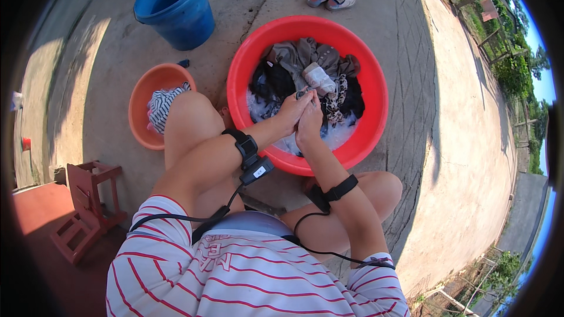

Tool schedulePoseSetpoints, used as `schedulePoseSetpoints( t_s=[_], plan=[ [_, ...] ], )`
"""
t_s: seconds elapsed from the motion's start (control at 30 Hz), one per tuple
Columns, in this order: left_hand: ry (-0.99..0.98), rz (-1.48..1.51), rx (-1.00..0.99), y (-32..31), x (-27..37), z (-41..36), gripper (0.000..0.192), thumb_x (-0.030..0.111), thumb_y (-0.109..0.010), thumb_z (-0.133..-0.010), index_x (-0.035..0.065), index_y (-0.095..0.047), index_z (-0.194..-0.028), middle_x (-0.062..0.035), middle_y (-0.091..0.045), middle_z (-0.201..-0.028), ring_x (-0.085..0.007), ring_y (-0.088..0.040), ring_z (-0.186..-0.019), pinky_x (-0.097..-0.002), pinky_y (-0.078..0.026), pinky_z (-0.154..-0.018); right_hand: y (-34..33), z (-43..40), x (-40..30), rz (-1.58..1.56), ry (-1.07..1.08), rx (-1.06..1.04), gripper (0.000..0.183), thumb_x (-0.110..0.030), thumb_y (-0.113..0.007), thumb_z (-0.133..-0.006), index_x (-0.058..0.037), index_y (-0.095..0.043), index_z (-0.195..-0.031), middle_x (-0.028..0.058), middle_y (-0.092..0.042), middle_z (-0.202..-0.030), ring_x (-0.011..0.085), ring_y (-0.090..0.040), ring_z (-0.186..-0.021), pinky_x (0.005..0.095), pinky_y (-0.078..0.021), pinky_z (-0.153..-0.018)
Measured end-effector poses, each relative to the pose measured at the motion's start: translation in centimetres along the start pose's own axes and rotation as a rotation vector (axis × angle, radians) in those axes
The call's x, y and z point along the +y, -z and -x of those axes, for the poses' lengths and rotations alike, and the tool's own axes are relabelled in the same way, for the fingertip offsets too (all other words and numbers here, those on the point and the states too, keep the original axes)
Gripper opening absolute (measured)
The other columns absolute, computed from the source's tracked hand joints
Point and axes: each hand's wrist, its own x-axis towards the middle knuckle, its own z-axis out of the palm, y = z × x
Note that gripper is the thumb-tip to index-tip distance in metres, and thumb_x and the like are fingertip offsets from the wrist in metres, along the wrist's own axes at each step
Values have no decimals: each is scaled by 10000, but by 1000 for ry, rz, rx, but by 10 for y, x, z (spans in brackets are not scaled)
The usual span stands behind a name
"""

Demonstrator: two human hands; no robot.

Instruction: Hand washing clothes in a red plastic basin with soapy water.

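Note:
A red plastic basin (246, 44) stands on the concrete before me, with wet laundry and sudsy water inside. My left hand (292, 109) and my right hand (311, 119) are pressed together above its middle. Between them they grip a dark wet cloth (303, 93), mostly hidden by the fingers. Just beyond the fingertips a whitish bundled item (318, 78), too unclear to name, rests on a grey-brown garment (304, 53). Black garments (275, 77) lie at the left side of the basin. A leopard-print cloth (338, 101) is right of my hands, near white foam (339, 134).
A blue plastic bucket (189, 22) stands at the far left. An orange basin (143, 130) holds striped clothing (165, 103) beside my left knee. A pair of shoes (330, 0) sits beyond the red basin. Reddish wooden stools (90, 202) stand lower left.

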Motion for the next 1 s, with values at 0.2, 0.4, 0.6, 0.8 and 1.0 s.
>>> schedulePoseSetpoints(
  t_s=[0.2,0.4,0.6,0.8,1.0],
  plan=[
    [-9,-21,-79,-6,-10,7,432,83,-410,-939,45,-384,-1368,-96,-543,-1202,-133,-535,-1015,-262,-423,-882,10,-23,-15,137,-6,163,431,-183,-376,-982,-21,-357,-1381,140,-481,-1294,187,-515,-1090,294,-410,-914],
    [-64,-92,-21,5,-8,-1,407,123,-437,-948,50,-418,-1348,-102,-572,-1162,-166,-566,-978,-279,-446,-855,-1,-3,-4,-29,-94,101,429,-135,-379,-967,-3,-360,-1375,135,-458,-1326,196,-491,-1150,283,-383,-956],
    [-29,-29,8,6,-17,-11,412,151,-452,-952,50,-409,-1349,-69,-540,-1228,-167,-533,-1072,-280,-423,-913,0,-5,-1,-26,-37,120,454,-184,-411,-976,-26,-333,-1394,144,-471,-1291,177,-507,-1093,290,-408,-924],
    [-28,-6,-74,-2,-21,2,410,165,-459,-947,62,-425,-1343,-59,-528,-1257,-141,-503,-1120,-277,-403,-944,17,-23,-1,132,-4,126,422,-188,-382,-978,-45,-359,-1374,136,-466,-1301,216,-494,-1151,312,-401,-953],
    [52,3,99,-1,0,-11,387,226,-487,-943,86,-480,-1304,-43,-581,-1136,-128,-541,-956,-274,-429,-848,-2,5,5,53,-23,21,471,-151,-388,-963,-54,-305,-1416,142,-484,-1274,191,-499,-1108,287,-393,-928]
  ],
)
